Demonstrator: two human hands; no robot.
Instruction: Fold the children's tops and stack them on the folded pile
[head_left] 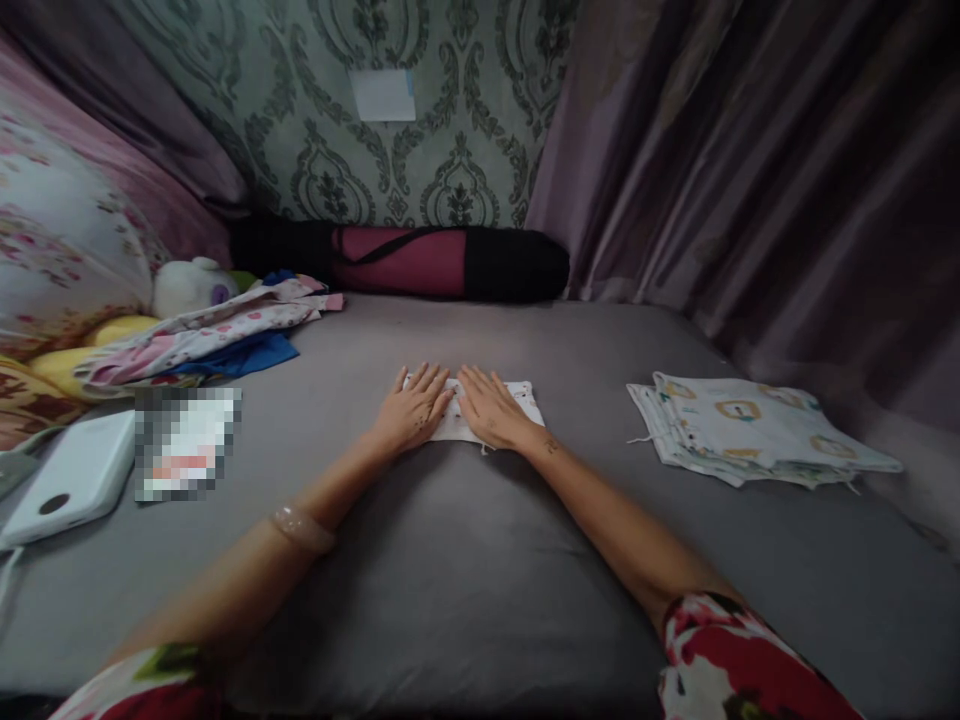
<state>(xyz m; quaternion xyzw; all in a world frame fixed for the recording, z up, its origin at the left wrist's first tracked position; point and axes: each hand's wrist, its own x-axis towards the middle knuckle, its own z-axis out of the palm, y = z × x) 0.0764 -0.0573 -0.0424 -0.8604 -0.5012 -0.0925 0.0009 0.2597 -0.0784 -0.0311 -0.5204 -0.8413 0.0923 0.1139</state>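
Note:
A small folded white printed cloth point(459, 427) lies on the grey sheet in front of me, with a short string at its near edge. My left hand point(415, 410) rests flat on its left part, fingers stretched out. On the cloth's middle and right lies my right hand point(491, 408), also flat, palm down. Both hands cover much of the cloth, and its right corner shows past my right hand. Off to the right is a stack of white printed cloths point(757, 425) with loose strings at the edges.
At the left are a white power bank point(79, 470) with a cable, a blurred-out packet point(187, 445), a pile of clothes point(202, 340) and a white plush toy point(191, 288). A black and maroon rolled bag point(405, 262) lies along the patterned wall. Purple curtains point(675, 150) hang at the right.

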